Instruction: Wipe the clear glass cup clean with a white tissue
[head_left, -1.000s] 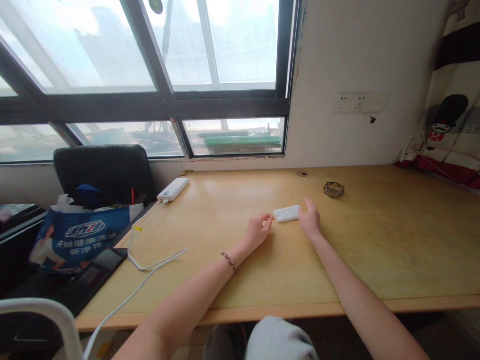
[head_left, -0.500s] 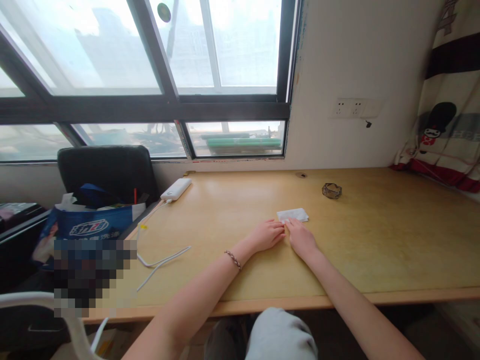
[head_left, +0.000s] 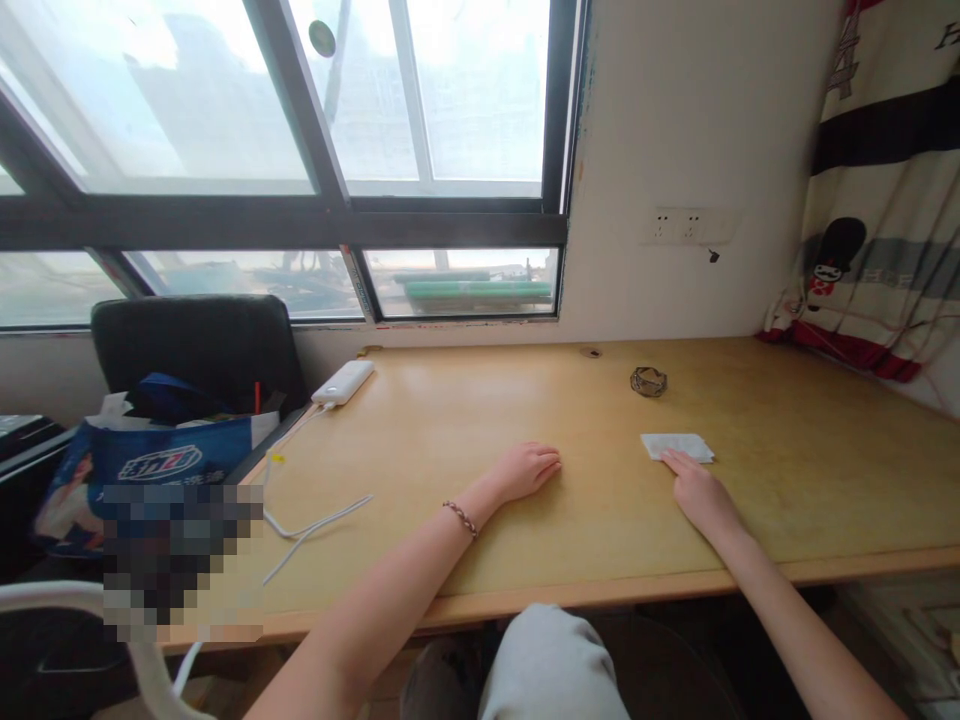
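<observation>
On the wooden desk lies a white folded tissue, flat and roughly rectangular. My right hand has its fingertips on the tissue's near edge; the thumb's side of the grip is hard to make out. Well to the left, my left hand rests on the bare desktop with its fingers stretched out together and nothing in them. A braided bracelet circles the left wrist.
A dark openwork ring-shaped object sits farther back. At the left edge lies a white power bank with a white cable. A blue bag stands by a black chair. A patterned curtain hangs at right.
My right hand has moved to the right, taking the tissue along, away from my left hand. The left hand has stayed about where it was. The view has turned slightly right.
</observation>
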